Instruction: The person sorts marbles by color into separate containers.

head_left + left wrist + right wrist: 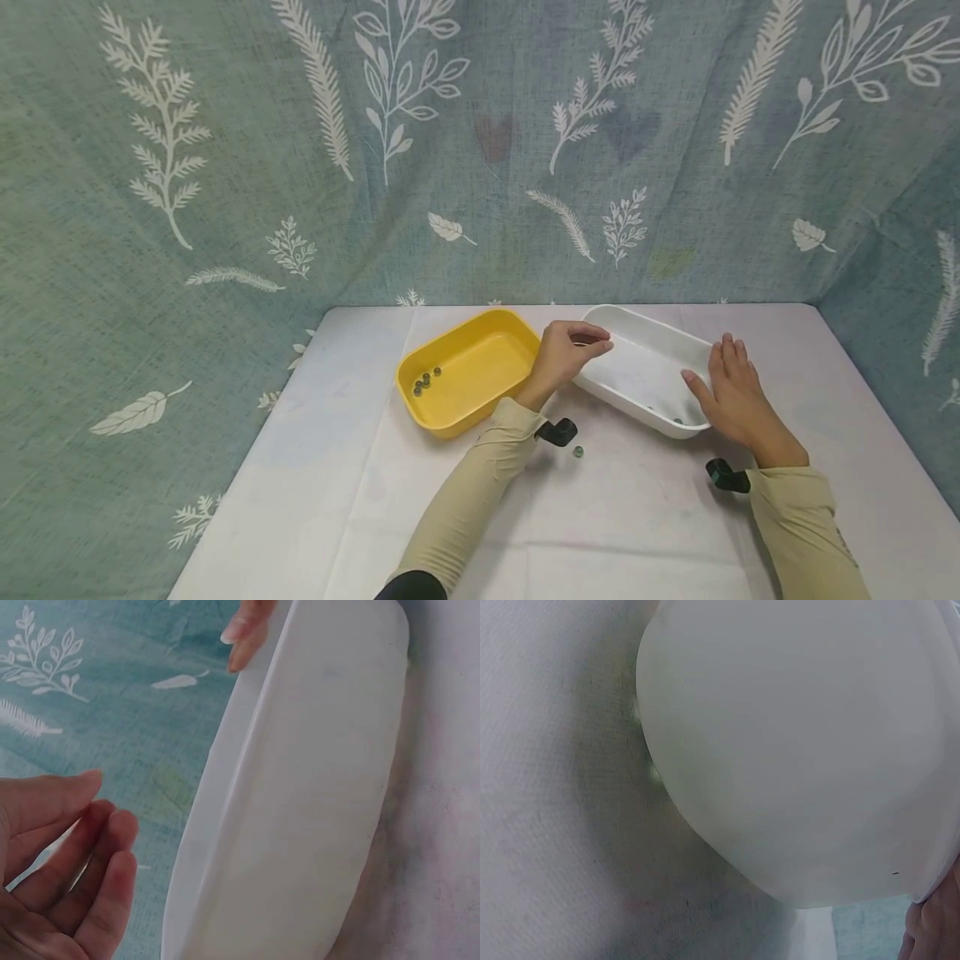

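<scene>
My left hand [562, 357] hovers over the left end of a white tray [626, 367], its thumb close to its fingertips. In the left wrist view, no object shows between the fingers [109, 832]. At the tray's right end, my right hand [738, 400] rests against the rim with fingers straight and thumb spread inward. A dark greenish marble [677, 421] shows low in the white tray's near right corner, partly hidden by the wall. Several similar marbles [426, 379] lie together at the left end of a yellow tray [480, 367].
One loose marble [578, 452] lies on the white tablecloth [600, 533], in front of the gap between the trays. A black wrist camera [557, 432] juts from the left sleeve, another [727, 477] from the right. A patterned teal cloth [495, 208] hangs behind the table.
</scene>
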Action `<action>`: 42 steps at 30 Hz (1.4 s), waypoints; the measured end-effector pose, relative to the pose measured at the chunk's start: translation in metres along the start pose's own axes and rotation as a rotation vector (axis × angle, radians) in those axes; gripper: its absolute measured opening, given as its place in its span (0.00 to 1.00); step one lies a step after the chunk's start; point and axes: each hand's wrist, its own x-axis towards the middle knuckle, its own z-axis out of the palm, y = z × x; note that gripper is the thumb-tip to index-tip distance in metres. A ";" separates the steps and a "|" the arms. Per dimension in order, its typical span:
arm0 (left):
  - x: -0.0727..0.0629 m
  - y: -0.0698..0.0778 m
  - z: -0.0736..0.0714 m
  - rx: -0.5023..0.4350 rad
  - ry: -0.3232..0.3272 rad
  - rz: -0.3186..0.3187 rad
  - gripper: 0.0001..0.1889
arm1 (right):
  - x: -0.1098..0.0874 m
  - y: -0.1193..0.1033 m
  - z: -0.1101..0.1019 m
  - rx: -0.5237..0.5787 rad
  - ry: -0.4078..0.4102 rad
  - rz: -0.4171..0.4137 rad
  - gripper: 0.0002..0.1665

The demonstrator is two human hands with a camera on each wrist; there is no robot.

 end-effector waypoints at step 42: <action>-0.086 -0.015 -0.047 -0.023 -0.092 -0.068 0.18 | -0.001 -0.002 -0.002 0.014 -0.005 0.001 0.57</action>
